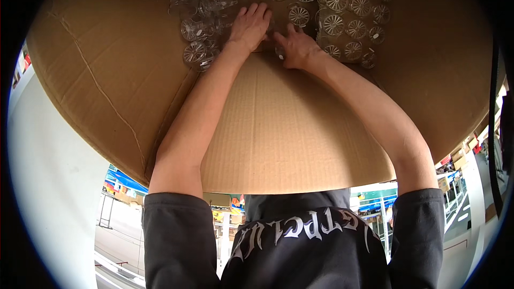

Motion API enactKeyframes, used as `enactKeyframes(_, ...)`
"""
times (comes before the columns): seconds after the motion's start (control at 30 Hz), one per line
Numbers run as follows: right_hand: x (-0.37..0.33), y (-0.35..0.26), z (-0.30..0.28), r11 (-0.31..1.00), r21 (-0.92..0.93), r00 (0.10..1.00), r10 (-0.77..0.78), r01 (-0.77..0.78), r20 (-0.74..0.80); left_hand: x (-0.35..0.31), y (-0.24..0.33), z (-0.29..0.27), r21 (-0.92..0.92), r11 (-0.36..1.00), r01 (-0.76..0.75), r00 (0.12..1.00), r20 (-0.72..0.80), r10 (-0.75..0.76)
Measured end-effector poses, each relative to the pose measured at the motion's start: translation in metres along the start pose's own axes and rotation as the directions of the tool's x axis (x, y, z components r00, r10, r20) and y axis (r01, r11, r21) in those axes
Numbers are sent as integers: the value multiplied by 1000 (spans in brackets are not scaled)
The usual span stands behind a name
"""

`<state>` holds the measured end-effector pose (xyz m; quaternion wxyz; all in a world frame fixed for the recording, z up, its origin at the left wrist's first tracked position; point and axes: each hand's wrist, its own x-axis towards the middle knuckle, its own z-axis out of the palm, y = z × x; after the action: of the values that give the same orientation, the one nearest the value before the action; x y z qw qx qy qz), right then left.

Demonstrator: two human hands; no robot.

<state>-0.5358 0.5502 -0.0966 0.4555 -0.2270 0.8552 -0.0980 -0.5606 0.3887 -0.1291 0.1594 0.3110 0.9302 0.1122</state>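
Note:
Both arms reach down into a large cardboard box (300, 144). At its bottom lie rows of clear plastic items with round, spoked, wheel-like ends. My left hand (250, 28) rests palm down on the clear pieces, fingers stretched out, beside the left-hand stack (194, 29). Just to its right, my right hand (297, 48) has its fingers apart, over the near end of the middle row. A spoked disc (299, 16) sits just beyond its fingertips. Another round piece, partly hidden, is by its thumb. I see nothing held in either hand.
The right-hand stack (356, 5) of spoked pieces stands beside my right hand. Tall cardboard walls surround my arms, and the near wall's edge (300, 190) lies close to my body. Beyond the box are shelving (455, 203) and a pale floor.

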Motion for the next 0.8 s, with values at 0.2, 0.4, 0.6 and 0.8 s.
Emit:
enactKeyframes(0.2, 12, 16, 22, 942, -213, 961, -275, 261, -37, 8, 9, 6, 53, 992, 115, 976, 180, -123)
enactKeyframes(0.4, 14, 15, 27, 903, -304, 951, -307, 303, 34, 7, 15, 23, -37, 988, 149, 980, 141, -142)
enactKeyframes(0.6, 14, 14, 22, 785, -489, 923, -360, 380, 140, 12, 12, 15, 13, 996, 90, 990, 106, -91)
enactKeyframes(0.8, 3, 22, 15, 606, -731, 923, -376, 313, 83, 16, 2, 1, -8, 982, 191, 968, 167, -187)
